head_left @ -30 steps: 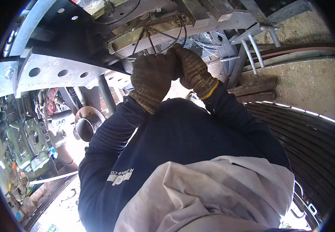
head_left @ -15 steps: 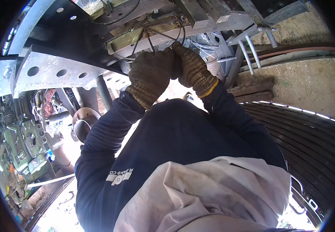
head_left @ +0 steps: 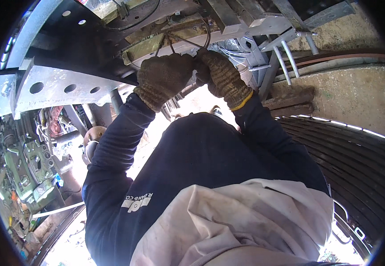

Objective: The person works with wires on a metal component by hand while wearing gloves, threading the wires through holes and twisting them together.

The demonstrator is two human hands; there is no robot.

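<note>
- A thin, straight dark wire (head_left: 170, 44) slants down to my left hand (head_left: 163, 80).
- A curved dark wire (head_left: 208, 34) bows down to my right hand (head_left: 223, 77), its lower end hidden.

The left hand (head_left: 162, 79) and right hand (head_left: 222, 76) are turned so that their grip is hidden. Thin dark rods (head_left: 170, 44) vanish behind the left one; the view's edge cuts off a ribbed sheet (head_left: 334, 150); details of a green machine (head_left: 27, 170) are too small to tell.

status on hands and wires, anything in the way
Left hand, right hand gloved, close together. Dark wires run to both. Gloved backs hide any grip.
</note>
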